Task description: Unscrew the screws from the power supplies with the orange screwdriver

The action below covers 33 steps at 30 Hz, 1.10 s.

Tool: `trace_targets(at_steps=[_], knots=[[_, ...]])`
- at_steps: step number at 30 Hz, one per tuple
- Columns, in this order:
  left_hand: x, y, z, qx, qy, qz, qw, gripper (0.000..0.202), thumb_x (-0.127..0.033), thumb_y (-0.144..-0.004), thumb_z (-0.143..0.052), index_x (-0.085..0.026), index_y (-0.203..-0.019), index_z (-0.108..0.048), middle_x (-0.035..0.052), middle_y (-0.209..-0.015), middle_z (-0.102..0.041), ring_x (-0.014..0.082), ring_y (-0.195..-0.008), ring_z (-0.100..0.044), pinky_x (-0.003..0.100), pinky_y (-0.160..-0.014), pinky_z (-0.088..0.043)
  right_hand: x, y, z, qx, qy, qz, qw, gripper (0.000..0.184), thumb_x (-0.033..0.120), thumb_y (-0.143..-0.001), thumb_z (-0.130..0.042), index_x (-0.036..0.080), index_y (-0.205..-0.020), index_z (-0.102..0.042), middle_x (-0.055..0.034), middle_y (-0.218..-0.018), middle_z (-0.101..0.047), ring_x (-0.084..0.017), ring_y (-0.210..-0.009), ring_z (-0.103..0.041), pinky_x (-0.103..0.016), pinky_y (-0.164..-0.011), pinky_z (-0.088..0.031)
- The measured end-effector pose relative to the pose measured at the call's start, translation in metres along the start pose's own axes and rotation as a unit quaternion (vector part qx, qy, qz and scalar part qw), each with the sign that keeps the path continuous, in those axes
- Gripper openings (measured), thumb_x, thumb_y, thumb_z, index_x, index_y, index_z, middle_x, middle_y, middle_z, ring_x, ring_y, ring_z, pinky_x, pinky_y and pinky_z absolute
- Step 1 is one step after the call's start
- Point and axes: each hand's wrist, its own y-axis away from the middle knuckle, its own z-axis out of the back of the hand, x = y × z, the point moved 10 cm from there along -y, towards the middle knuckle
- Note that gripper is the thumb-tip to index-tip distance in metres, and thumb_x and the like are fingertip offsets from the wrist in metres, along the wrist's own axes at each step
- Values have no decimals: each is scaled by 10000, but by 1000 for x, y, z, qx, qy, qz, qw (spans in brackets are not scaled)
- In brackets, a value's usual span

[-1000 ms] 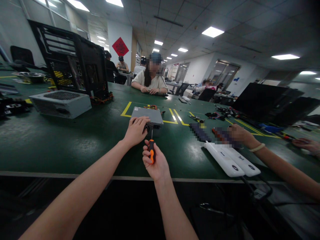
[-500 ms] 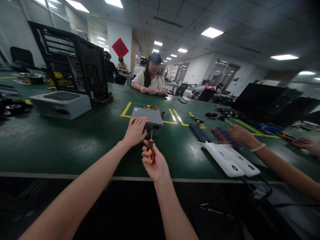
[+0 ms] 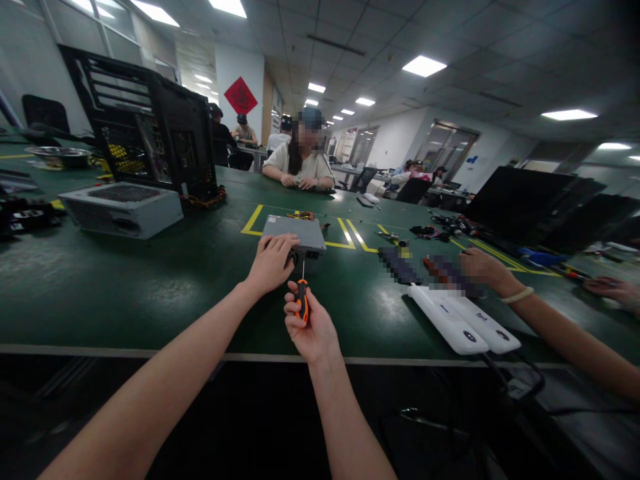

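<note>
The screwdriver (image 3: 302, 297) is orange and black in the handle with a silvery shaft, and the small power supply (image 3: 306, 235) is plain grey with a white label (image 3: 271, 219). Yellow tape lines (image 3: 253, 219) mark the dark green tabletop (image 3: 200, 267). The computer case (image 3: 183, 127) is black, while the wires (image 3: 301, 215), small and blurred, look reddish-orange.

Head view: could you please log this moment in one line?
left hand: on power supply; right hand: holding orange-black screwdriver, shaft toward power supply; farther left: second power supply, computer case

Power supply (image 3: 309, 233) looks metal, screwdriver handle (image 3: 302, 300) plastic.
</note>
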Motion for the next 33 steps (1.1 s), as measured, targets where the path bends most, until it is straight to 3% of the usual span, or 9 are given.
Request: trace_targets(at_steps=[3,7,12,16,23,29,33], knots=[[1,0,-1,2,3,5,1000,380,-149,-769,-435,-227,-1138,-483,27,-1281,-516,185,-1212,-422,373,-1032,-229,1,-1,2,-13,-3,10,1000,335,308,-947,-309,90,-850,-545,-33,-691,-517,-26,-473,-423,-78,-304,-277],[1,0,0,-3,3,2,1000,371,-150,-773,-436,-225,-1133,-483,28,-1276,-520,186,-1209,-424,374,-1028,-233,1,0,5,-35,-17,12,999,266,190,-932,-344,102,-738,-503,-32,-694,-518,-13,-479,-420,-63,-308,-271],[0,1,0,-8,2,-2,1000,375,-147,-770,-437,-222,-1135,-482,30,-1271,-523,184,-1202,-430,371,-1027,-232,-1,2,1,-6,-30,-6,1000,306,287,-948,-309,100,-841,-526,-19,-706,-517,-24,-505,-459,-70,-335,-335],[0,0,0,-3,1,-3,1000,376,-150,-773,-434,-223,-1138,-480,28,-1278,-517,178,-1214,-418,368,-1031,-229,-2,3,-5,31,-5,-17,999,367,313,-962,-232,103,-979,-532,-9,-687,-510,-11,-431,-391,-62,-293,-276],[-2,0,0,-3,-2,-5,1000,377,-156,-771,-437,-223,-1141,-477,32,-1272,-522,181,-1211,-422,372,-1026,-231,0,1,1,0,-19,-1,1000,290,237,-948,-309,96,-769,-488,-28,-695,-521,0,-425,-379,-65,-274,-229],[0,0,0,-4,6,2,1000,381,-145,-768,-431,-225,-1137,-483,30,-1275,-520,184,-1213,-421,373,-1037,-224,-1,2,0,-2,-28,-16,999,310,295,-956,-289,97,-861,-509,-15,-696,-517,-24,-498,-469,-64,-314,-311],[1,0,-1,2,7,7,1000,390,-143,-766,-430,-222,-1144,-484,31,-1275,-521,186,-1213,-421,373,-1038,-225,-1,2,-3,14,-1,-12,1000,347,310,-961,-251,100,-950,-527,-13,-683,-514,-28,-478,-455,-69,-303,-297]])
